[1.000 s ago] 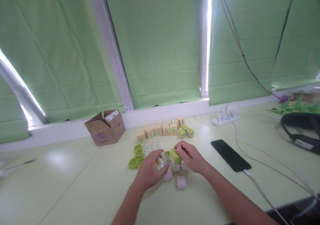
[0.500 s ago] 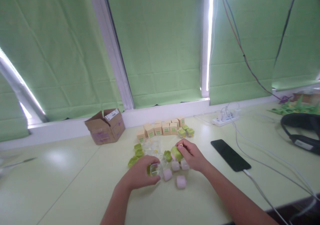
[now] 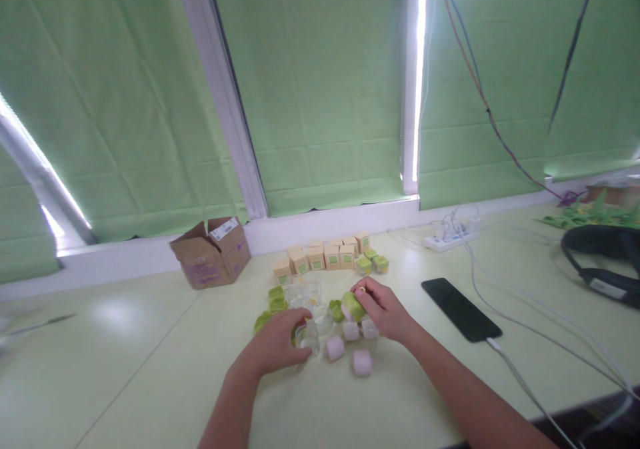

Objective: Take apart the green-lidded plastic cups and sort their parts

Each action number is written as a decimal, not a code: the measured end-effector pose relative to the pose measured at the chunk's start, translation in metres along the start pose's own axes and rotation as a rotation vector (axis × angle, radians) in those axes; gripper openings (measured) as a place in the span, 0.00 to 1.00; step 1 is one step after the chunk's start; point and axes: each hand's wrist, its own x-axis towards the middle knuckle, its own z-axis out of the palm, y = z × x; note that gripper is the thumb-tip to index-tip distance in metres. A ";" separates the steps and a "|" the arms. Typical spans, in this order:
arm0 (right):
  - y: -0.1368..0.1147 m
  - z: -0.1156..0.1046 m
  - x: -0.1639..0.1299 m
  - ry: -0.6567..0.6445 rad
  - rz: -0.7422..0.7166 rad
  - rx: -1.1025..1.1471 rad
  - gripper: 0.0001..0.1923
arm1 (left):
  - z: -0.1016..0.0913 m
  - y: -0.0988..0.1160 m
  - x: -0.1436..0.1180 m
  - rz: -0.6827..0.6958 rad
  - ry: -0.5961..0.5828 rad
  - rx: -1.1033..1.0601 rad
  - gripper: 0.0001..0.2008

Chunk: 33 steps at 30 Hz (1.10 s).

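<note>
My right hand (image 3: 383,310) grips a small green-lidded jar (image 3: 353,306), held tilted just above the table. My left hand (image 3: 275,344) is closed around a clear plastic piece (image 3: 306,336) resting on the table. Between and below the hands lie pale pink cubes (image 3: 361,362). Loose green lids (image 3: 273,302) and clear pieces (image 3: 305,294) sit just beyond my left hand.
A row of small tan boxes (image 3: 316,257) stands behind the pile. An open cardboard box (image 3: 211,252) is at the back left. A black phone (image 3: 461,309) with a cable lies to the right, a power strip (image 3: 449,238) and black headset (image 3: 603,259) farther right.
My left hand drew back toward me and to the left, taking a clear piece with it. My right hand stayed nearly still with the green jar.
</note>
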 end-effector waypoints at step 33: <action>-0.001 0.015 -0.007 -0.397 0.412 0.488 0.12 | 0.037 0.037 0.015 0.490 0.337 0.089 0.27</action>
